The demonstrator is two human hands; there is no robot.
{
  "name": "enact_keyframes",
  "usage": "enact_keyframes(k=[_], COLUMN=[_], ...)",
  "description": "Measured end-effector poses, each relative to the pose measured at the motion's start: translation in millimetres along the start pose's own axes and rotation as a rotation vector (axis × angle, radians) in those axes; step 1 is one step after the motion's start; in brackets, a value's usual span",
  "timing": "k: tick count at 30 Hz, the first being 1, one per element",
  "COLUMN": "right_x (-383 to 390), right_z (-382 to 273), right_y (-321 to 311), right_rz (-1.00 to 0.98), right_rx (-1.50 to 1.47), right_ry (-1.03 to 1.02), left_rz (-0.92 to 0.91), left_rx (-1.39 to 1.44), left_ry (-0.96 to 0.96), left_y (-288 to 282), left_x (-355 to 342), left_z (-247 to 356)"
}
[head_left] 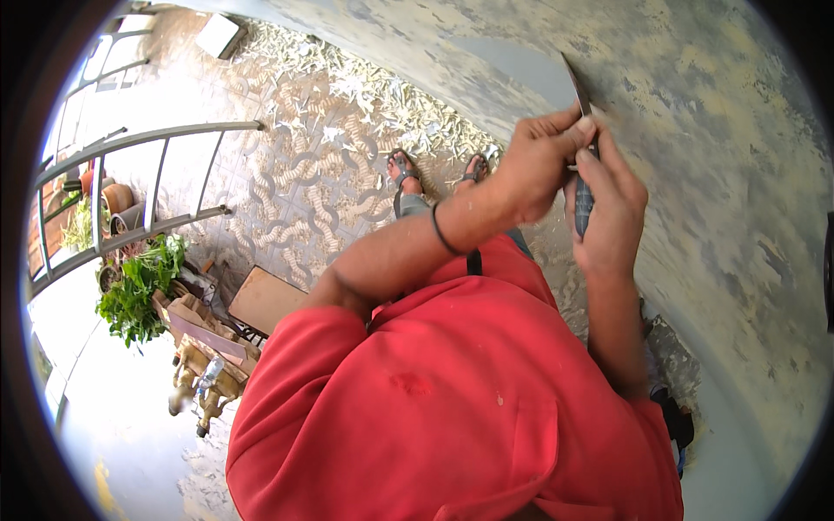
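My left hand [547, 165] is closed around the upper part of a flat metal scraper [574, 80], thumb near the base of the blade. My right hand [612, 195] grips its dark grey handle [584, 210] just below, fingers wrapped round it. The thin blade points up against or very close to the mottled grey-and-yellowish wall [704, 148]; whether it touches is unclear. A smoother light grey patch [512, 65] lies on the wall up and left of the blade.
Pale flakes [365, 82] litter the patterned tile floor [295, 200] along the wall, near my sandalled feet [408, 174]. At left are metal railings [148, 135], potted plants [139, 286], cardboard [265, 302], brass-coloured figures [208, 408] and a plastic bottle [211, 373]. A white block [220, 35] lies farther off.
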State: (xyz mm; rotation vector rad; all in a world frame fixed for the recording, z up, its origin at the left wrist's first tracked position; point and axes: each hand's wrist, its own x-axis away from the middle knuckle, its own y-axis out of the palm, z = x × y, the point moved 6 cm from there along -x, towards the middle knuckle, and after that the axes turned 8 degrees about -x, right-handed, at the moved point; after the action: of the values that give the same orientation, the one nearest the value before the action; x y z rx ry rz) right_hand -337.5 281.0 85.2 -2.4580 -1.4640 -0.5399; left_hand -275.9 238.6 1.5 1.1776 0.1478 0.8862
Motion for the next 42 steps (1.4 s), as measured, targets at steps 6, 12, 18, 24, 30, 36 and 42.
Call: enact_keyframes(k=[6, 12, 18, 24, 30, 36, 42], right_x=[25.2, -4.6, 26.5, -16.1, 21.5, 55.7, 37.5], right_z=[2.2, 4.1, -2.9, -4.6, 20.1, -23.9, -23.1], right_y=[1.4, 1.8, 1.8, 1.4, -5.6, 11.2, 41.5], right_rz=[-0.016, -0.04, -0.02, -0.095, -0.095, -0.118, -0.392], right_rx=[-0.037, -0.138, -0.162, -0.184, 0.079, 0.685, 0.732], right_ry=[0.008, 0.055, 0.003, 0.146, -0.049, -0.966, -1.165], left_rz=[0.078, -0.092, 0.024, -0.07, -0.029, 0.04, -0.006], left_rx=[0.02, 0.086, 0.04, 0.087, 0.169, 0.272, 0.068], left_ry=[-0.041, -0.042, -0.036, -0.058, -0.205, -0.27, -0.152], left_y=[9.1, -0.7, 16.1, 4.6, -29.4, -26.1, -19.6], left_x=[31.4, -0.6, 32.7, -6.1, 10.2, 19.6, 41.2], left_z=[7.3, 16.5, 14.2, 17.1, -20.8, -12.8, -3.9])
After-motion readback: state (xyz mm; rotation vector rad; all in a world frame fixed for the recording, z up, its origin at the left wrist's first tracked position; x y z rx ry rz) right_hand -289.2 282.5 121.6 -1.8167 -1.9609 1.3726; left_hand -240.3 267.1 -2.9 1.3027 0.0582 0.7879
